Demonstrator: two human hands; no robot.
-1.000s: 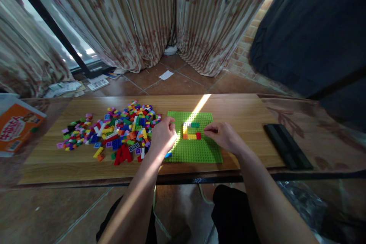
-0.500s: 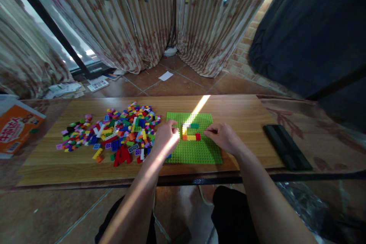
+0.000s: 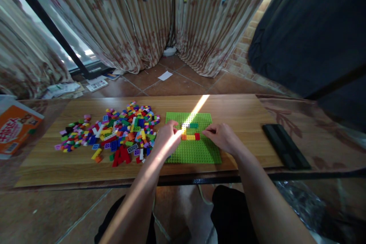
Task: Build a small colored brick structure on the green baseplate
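Observation:
A green studded baseplate [image 3: 200,155] lies on the wooden table in front of me. On it is a small outline of bricks, with a green brick [image 3: 193,126] at the back, yellow bricks [image 3: 190,137] in front and a red brick [image 3: 197,136] at the front right corner. My left hand [image 3: 168,137] is closed, its fingertips against or just beside the outline's left side. Just right of the red brick, my right hand [image 3: 220,135] is held over the plate with thumb and fingers pinched together. Anything between the fingers of either hand is too small or hidden to make out.
Left of the baseplate spreads a pile of loose coloured bricks [image 3: 122,129]. A long black object [image 3: 286,146] lies at the table's right end. An orange and white box [image 3: 17,127] stands at the far left. Sunlight crosses the table [image 3: 237,110] and plate.
My left hand has moved slightly right, closer to the brick outline. My right hand remains pinched in nearly the same place. The bricks on the plate look the same.

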